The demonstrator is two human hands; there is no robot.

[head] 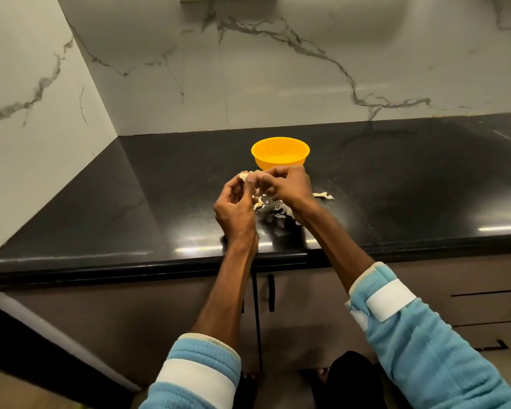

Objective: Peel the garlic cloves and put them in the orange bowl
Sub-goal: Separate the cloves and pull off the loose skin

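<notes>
Head view: left hand [236, 203] and right hand [291, 187] pinch a garlic clove [244, 176] near the orange bowl [266, 164]; slipping, it could fall among skins [324, 196].

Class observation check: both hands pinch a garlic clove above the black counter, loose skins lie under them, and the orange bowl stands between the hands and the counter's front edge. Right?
Not quite. The head view shows the orange bowl beyond the left hand and right hand, toward the marble wall. The rest, garlic clove included, holds.
</notes>
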